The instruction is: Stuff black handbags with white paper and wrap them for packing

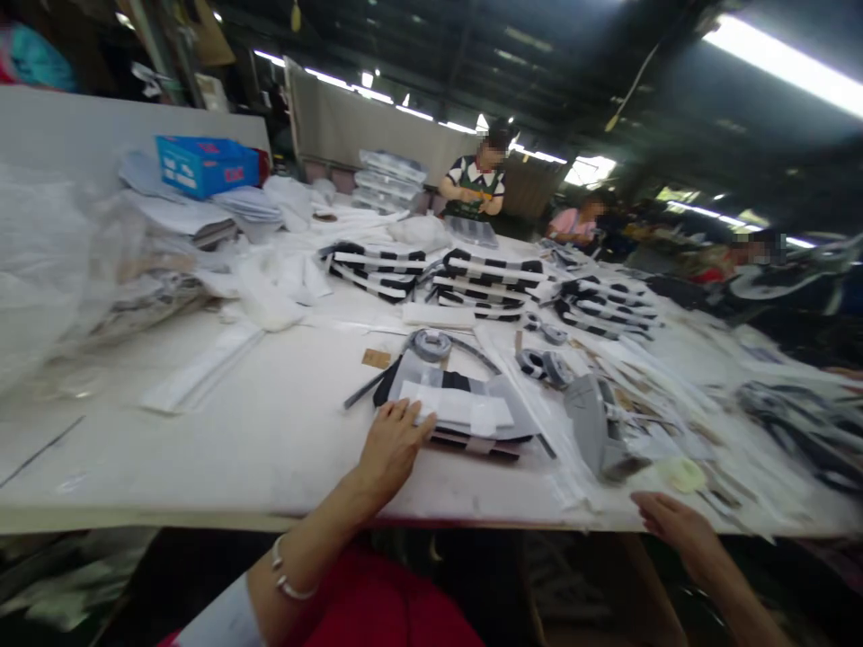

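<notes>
So we're at a big white tabletop [202, 431] that's pretty cluttered. There's a crinkly clear bag [54, 270] heaped on the far left, and striped piles [492, 283] of black-and-white pieces sit in a row across the middle. A blue box [202, 164] is at the back, where another person [478, 180] is working at the far end. The main thing is the stack [472, 415] of flat grey, black and white pieces right in front of us. It lies with its long side running left to right, just ahead and to the right of our left hand [395, 445]. That hand is spread flat, palm down, with its fingertips on the stack's near-left corner, gripping nothing. Our right hand [674, 526] is well off to the right at the near edge, fingers loose and holding nothing. We can't tell whether it's resting or hovering. Between it and the stack sits a grey piece [597, 431], with a small pale disc [682, 474] just beyond the right hand's fingers. A couple of tape rolls [431, 344] lie just behind the stack.
</notes>
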`<move>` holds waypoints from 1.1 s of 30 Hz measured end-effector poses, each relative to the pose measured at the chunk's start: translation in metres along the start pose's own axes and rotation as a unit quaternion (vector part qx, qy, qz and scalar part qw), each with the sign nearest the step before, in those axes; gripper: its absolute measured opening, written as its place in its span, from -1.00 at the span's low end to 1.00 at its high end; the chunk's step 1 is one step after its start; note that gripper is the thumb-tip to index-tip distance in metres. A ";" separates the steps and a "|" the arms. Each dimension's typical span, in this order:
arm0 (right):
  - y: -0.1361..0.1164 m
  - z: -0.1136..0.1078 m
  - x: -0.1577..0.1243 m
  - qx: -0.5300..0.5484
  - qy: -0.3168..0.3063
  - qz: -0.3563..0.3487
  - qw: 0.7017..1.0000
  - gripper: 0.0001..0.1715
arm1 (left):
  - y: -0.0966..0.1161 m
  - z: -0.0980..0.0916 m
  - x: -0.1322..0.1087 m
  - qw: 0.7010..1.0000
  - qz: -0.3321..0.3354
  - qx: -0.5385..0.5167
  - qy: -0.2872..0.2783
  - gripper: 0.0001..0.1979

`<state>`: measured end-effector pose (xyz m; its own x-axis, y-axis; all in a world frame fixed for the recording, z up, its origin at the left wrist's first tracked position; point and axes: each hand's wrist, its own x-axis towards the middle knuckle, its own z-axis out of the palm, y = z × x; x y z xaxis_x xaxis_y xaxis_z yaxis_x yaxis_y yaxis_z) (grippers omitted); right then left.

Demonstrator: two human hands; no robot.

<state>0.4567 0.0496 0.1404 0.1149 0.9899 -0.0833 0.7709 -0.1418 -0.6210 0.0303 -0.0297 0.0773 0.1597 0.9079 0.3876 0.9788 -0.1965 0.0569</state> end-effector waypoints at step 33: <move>-0.331 0.211 0.030 -0.502 -0.450 -0.443 0.591 -0.64 | 0.002 -0.004 -0.001 0.998 -0.014 -0.048 -0.049 -0.56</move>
<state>0.0728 0.1280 0.1789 -0.6439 0.2176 -0.7336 0.3142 0.9494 0.0058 0.0318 -0.0322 0.0808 0.1487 0.9443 0.2937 0.9671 -0.2009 0.1562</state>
